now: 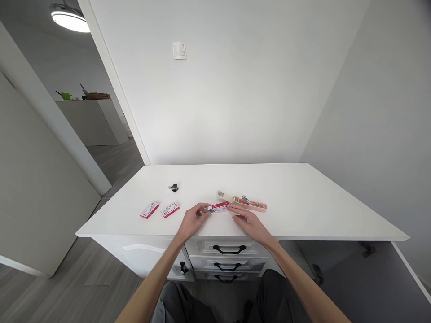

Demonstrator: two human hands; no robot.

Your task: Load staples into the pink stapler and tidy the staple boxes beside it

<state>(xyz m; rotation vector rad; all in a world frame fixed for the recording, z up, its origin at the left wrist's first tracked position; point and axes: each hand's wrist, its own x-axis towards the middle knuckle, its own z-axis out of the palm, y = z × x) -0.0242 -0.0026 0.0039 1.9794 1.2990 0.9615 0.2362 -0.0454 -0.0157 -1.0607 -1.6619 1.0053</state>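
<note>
Between my hands, over the front middle of the tabletop, is a small red-and-white box (220, 206). The fingers and thumb of my left hand (193, 222) pinch its left end, where a greyish part shows. My right hand (251, 223) has its fingers closed at the box's right end. Just behind lies a long pink compartment case (259, 207) holding small metal items, its cream lid (225, 196) swung out to the left. What those small items are is too fine to tell.
Two similar red-and-white boxes, one (149, 210) farther left and one (170, 210) nearer, lie left of my hands. A black binder clip (174, 187) sits behind them. Below the white tabletop (286, 188) are drawers with black handles (229, 249) and an open cabinet door (373, 278) at right.
</note>
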